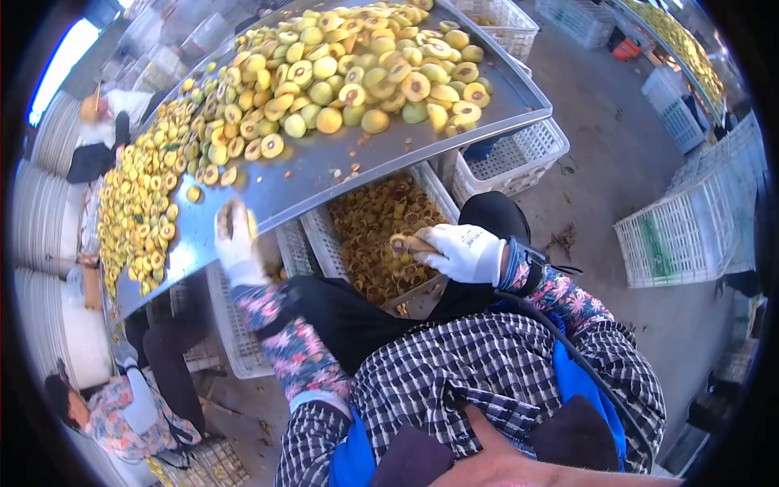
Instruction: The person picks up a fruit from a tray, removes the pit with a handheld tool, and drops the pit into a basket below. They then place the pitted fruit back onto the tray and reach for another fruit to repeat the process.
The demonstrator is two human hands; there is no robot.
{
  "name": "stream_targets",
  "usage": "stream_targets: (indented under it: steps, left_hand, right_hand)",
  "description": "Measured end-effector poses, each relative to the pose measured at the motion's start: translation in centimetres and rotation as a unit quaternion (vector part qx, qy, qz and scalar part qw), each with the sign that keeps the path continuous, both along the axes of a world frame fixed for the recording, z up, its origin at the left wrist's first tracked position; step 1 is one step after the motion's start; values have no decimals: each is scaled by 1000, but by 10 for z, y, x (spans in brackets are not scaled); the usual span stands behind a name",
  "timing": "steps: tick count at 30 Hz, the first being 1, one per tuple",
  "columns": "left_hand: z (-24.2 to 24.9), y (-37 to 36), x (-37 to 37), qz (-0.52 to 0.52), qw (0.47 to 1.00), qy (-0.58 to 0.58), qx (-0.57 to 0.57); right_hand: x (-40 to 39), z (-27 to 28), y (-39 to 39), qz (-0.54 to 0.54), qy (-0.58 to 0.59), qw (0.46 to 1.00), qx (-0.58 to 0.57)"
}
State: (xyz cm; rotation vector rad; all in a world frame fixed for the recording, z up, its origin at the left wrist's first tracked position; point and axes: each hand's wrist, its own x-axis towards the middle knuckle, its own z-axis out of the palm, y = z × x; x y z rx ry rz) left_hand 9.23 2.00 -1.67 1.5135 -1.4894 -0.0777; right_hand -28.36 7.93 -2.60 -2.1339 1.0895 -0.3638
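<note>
Halved fruit sits in the gloved right hand, whose fingers are closed around it, just above a white crate filled with brownish pits and scraps under the table edge. The left hand, also gloved, is blurred at the rim of the metal table; it looks curled around a piece of fruit, though I cannot tell for certain. The table carries a broad heap of yellow-green fruit halves. Empty white crates stand on the floor to the right. Another person in a floral sleeve works at lower left, beside stacked trays
</note>
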Motion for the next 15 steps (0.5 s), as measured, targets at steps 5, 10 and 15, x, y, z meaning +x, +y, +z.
stream_targets:
  steps: [5,10,15]
  left_hand:
    - [23,-30,-24,24,982,-123,143]
    - [21,-90,-191,-282,925,-244,72]
    - [-48,-166,-273,-366,818,-444,15]
  right_hand:
    - [6,-23,5,28,-31,999,12]
    - [14,-42,7,63,12,998,5]
    - [9,-39,14,72,-14,997,13]
